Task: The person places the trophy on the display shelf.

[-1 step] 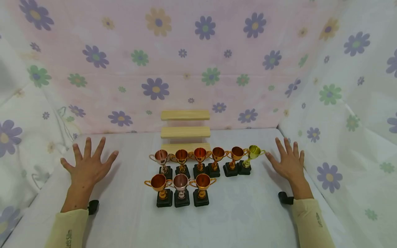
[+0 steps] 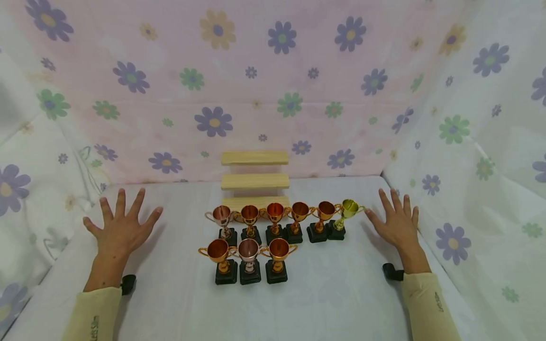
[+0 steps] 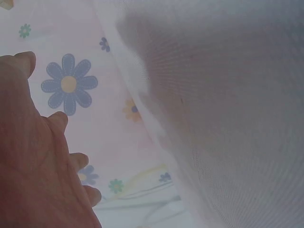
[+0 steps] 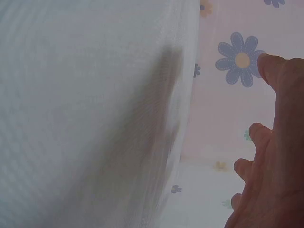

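Several small two-handled trophy cups on black bases stand upright in two rows at the middle of the table in the head view. The front row has a copper-orange trophy (image 2: 218,251), a rose-silver trophy (image 2: 249,251) and another orange trophy (image 2: 278,251). In the back row, a yellow-gold trophy (image 2: 350,209) stands at the right end and a rose-coloured trophy (image 2: 222,216) at the left end. My left hand (image 2: 121,229) is spread at the left, holding nothing. At the right my right hand (image 2: 397,225) is likewise spread and bare, its thumb near the yellow-gold trophy's handle.
Behind the trophies rises a stepped wooden stand (image 2: 255,181) with three pale tiers, its lowest partly hidden by the cups. A white cloth (image 2: 332,298) covers the table. Flower-printed fabric (image 2: 264,94) encloses the back and both sides.
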A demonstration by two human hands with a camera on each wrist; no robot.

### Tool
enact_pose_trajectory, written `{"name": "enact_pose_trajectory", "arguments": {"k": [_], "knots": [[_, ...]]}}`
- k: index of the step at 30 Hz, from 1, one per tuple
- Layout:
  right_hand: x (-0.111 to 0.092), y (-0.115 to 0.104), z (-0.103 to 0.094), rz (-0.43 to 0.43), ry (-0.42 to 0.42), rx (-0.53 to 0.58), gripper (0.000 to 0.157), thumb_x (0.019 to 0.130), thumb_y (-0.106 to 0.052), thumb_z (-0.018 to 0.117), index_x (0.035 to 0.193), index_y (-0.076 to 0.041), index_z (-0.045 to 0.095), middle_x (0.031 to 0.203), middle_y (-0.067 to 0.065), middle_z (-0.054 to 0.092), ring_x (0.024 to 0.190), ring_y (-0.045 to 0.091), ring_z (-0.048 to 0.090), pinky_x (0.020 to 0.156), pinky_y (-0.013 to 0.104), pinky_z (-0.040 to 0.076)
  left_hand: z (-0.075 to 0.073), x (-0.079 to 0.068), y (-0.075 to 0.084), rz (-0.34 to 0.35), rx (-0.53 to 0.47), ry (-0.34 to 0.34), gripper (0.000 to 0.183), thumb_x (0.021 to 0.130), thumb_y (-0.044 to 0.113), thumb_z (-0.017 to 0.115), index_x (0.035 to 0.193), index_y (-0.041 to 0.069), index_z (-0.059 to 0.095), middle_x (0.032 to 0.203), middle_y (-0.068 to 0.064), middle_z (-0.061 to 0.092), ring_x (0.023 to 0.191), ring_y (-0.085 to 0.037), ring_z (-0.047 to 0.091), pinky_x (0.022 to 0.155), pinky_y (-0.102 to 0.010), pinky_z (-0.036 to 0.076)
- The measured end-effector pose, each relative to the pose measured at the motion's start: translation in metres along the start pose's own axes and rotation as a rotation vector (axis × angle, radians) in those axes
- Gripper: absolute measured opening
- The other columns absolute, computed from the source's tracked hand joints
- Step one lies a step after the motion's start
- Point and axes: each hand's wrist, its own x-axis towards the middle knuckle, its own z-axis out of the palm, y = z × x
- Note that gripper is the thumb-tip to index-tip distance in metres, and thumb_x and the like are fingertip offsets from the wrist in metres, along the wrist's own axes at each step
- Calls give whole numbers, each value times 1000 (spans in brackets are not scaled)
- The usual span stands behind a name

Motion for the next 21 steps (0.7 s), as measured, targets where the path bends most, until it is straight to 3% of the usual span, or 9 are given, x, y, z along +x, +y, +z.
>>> {"name": "enact_pose_trajectory", "arguments": {"k": [21], "knots": [[1, 1, 2, -11, 0, 3, 92, 102, -69, 47, 172, -16, 16, 175, 25, 11, 158, 56, 0, 118, 76, -7, -1, 0, 4, 19, 15, -15, 91, 103, 75, 29, 172, 24, -1, 173, -28, -9, 150, -60, -26, 99, -91, -15]]}}
